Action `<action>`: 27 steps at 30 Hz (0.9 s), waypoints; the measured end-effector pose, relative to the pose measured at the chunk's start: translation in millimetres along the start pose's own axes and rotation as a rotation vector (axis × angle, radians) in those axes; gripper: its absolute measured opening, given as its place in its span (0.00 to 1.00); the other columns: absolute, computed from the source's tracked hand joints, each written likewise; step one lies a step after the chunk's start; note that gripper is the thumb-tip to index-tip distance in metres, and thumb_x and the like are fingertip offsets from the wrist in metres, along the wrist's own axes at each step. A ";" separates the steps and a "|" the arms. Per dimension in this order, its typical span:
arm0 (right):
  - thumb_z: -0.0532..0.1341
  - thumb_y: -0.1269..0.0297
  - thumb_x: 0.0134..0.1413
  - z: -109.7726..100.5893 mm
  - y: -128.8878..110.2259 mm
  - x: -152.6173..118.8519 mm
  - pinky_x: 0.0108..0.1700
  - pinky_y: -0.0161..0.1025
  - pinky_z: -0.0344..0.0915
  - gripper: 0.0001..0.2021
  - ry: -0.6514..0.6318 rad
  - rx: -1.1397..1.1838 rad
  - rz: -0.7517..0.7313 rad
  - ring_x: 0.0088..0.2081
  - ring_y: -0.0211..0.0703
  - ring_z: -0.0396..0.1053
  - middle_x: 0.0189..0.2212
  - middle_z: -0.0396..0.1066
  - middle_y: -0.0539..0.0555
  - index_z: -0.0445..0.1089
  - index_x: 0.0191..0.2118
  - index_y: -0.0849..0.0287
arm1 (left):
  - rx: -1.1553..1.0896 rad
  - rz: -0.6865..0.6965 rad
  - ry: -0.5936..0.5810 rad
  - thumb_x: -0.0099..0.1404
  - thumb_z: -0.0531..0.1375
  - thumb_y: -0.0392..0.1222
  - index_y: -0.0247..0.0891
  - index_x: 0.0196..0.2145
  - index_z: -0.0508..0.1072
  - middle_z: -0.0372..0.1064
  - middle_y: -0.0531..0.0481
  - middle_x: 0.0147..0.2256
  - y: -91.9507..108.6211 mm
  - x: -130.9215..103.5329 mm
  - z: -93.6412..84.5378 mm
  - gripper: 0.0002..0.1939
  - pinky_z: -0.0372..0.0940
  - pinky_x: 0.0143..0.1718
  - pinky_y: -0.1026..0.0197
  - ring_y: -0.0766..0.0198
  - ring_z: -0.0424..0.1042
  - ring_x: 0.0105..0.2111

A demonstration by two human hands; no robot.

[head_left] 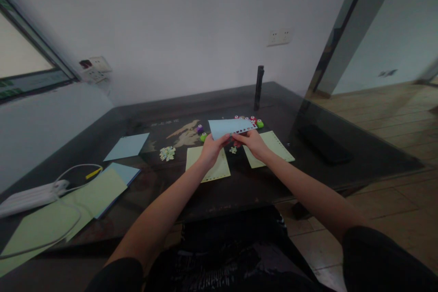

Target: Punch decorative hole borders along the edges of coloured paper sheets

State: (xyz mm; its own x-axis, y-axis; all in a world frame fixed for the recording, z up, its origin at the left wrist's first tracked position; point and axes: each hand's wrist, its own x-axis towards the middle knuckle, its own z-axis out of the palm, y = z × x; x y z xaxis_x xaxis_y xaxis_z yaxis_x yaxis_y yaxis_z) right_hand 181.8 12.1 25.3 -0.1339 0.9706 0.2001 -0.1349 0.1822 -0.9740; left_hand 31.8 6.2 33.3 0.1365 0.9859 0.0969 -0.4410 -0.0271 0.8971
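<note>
A light blue sheet with a row of small dark marks along its near edge is raised over the dark table. My left hand pinches its near left part, thumb on top. My right hand has its fingers closed at the near edge, close to my left thumb. Below my hands lie two pale yellow-green sheets, one on the left and one on the right, both with marks along an edge. Between them sits a small pale cluster. Small colourful round pieces stand behind the held sheet.
A pile of pale pieces and a blue sheet are on the left. Further left lie stacked sheets, a white power strip and a cable. A black upright object stands at the back; a dark flat object lies right.
</note>
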 end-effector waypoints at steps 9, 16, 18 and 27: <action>0.70 0.52 0.36 2.0 -5.3 -1.7 0.26 0.34 0.63 0.17 -0.006 0.066 0.028 0.21 0.34 0.65 0.22 0.72 0.52 0.71 0.26 0.62 | -0.049 -0.047 -0.054 0.45 0.70 0.39 0.33 0.34 0.74 0.75 0.48 0.32 -4.4 2.6 -3.6 0.17 0.64 0.40 0.58 0.65 0.72 0.31; 0.70 0.54 0.36 2.7 -5.7 -3.2 0.26 0.34 0.63 0.16 -0.021 0.125 0.052 0.22 0.34 0.65 0.24 0.72 0.52 0.72 0.27 0.61 | -0.065 -0.048 -0.092 0.46 0.70 0.39 0.33 0.33 0.74 0.74 0.50 0.30 -2.8 1.8 -3.0 0.15 0.63 0.39 0.59 0.66 0.71 0.31; 0.70 0.53 0.37 2.6 -4.8 -3.5 0.27 0.34 0.63 0.15 -0.028 0.118 0.047 0.23 0.34 0.65 0.24 0.72 0.52 0.72 0.27 0.60 | -0.047 -0.057 -0.094 0.46 0.70 0.39 0.34 0.32 0.73 0.73 0.50 0.29 -2.3 1.2 -1.9 0.15 0.63 0.39 0.59 0.66 0.70 0.30; 0.69 0.53 0.38 1.0 -5.2 -1.3 0.26 0.34 0.63 0.16 -0.012 0.077 0.024 0.22 0.34 0.65 0.23 0.71 0.51 0.71 0.26 0.62 | 0.192 0.253 0.256 0.48 0.68 0.38 0.45 0.50 0.63 0.64 0.47 0.47 -0.7 9.6 -12.4 0.31 0.61 0.45 0.60 0.60 0.66 0.46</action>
State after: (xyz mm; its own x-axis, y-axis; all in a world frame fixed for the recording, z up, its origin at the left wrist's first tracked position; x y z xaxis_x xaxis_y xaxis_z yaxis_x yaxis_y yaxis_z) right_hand 181.7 9.7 30.2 -0.1495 0.9724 0.1789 -0.2069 0.1462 -0.9674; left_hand 22.4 17.8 28.2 -0.1911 0.9528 0.2358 -0.2556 -0.2802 0.9253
